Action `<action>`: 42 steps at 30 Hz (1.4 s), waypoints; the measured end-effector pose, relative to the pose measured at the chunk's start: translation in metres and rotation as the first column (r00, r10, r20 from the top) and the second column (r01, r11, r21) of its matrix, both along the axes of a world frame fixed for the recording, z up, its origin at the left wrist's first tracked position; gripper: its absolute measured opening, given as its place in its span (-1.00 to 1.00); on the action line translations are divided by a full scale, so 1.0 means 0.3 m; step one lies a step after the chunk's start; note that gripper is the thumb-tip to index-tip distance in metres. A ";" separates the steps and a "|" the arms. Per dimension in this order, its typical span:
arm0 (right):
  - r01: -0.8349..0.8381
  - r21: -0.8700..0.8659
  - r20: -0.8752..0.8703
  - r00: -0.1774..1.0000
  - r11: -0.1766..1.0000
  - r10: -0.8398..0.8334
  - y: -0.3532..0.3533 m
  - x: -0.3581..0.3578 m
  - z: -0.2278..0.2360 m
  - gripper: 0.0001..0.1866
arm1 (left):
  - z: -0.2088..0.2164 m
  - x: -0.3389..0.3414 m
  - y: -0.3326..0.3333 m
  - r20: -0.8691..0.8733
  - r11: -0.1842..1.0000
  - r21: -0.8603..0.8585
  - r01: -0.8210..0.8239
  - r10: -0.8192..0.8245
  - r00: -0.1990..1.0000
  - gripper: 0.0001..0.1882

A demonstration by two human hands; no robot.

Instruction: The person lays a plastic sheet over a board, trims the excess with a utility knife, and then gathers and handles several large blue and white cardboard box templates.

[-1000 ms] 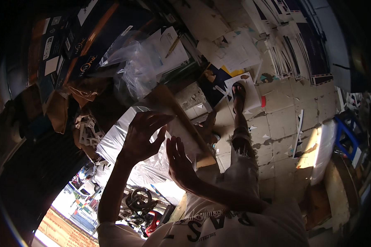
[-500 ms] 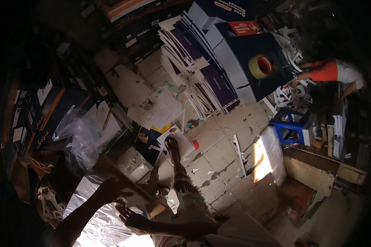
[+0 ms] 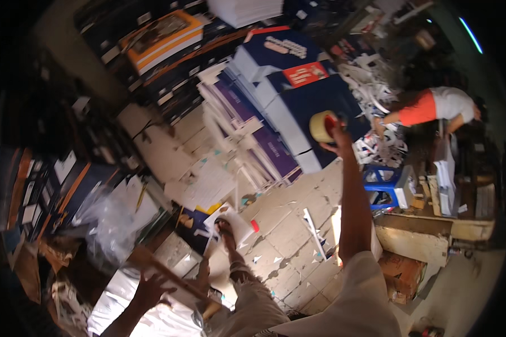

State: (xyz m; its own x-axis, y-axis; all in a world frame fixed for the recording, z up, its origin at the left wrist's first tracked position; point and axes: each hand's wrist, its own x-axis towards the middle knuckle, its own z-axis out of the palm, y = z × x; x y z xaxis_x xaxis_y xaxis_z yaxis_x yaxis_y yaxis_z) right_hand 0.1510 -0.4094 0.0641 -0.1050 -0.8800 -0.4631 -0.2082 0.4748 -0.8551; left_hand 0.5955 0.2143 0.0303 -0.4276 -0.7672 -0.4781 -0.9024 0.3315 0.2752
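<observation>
My right hand [image 3: 339, 138] reaches out at the end of a stretched arm. Its fingers close on the near side of a roll of yellowish tape [image 3: 319, 127] with a red core. The roll rests on a tall stack of dark blue printed sheets [image 3: 298, 106] with a red label. Low on the left, my left hand [image 3: 152, 292] hangs with its fingers spread, holding nothing. It is beside a brown cardboard edge [image 3: 166, 273], above a pack wrapped in shiny clear plastic [image 3: 109, 306].
A person in red shorts [image 3: 419, 108] bends over at the right, near a heap of paper offcuts [image 3: 391, 149]. A blue plastic stool [image 3: 381, 182] stands below them. Paper scraps and loose sheets [image 3: 205, 182] lie on the tiled floor. Dark boxes [image 3: 45, 185] line the left.
My right hand has gone from low beside my left hand up to the tape roll and closed on it. My left hand stays low. The view has shifted, so the stack appears lower.
</observation>
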 end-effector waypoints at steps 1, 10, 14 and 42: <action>-0.009 -0.020 0.211 0.977 1.000 0.013 0.016 -0.046 -0.033 -0.34 | -0.020 0.010 0.030 -0.009 0.999 -0.023 -0.043 0.043 0.999 -0.38; -0.415 0.442 0.690 0.724 0.795 -0.006 0.857 0.198 -0.011 -0.57 | 0.043 0.070 0.030 -0.182 0.980 0.124 -0.155 0.176 0.968 -0.22; -0.501 0.547 0.388 0.861 0.670 0.327 1.331 0.583 0.004 -0.74 | 0.033 0.088 0.068 -0.349 0.958 -0.041 -0.285 0.253 0.902 0.18; -0.428 0.439 -0.229 0.797 0.790 0.559 2.096 0.992 0.241 -0.53 | -0.128 0.131 -0.114 -0.579 0.977 0.157 0.144 -0.027 0.815 -0.01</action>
State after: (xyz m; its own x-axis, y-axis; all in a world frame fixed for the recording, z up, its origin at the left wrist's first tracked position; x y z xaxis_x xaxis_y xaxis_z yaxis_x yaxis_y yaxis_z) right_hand 0.4486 0.2195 0.1365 0.0954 -0.6377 -0.7643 -0.7335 0.4741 -0.4871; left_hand 0.6348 0.1801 -0.0079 -0.7277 -0.6367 -0.2551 -0.5327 0.2904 0.7949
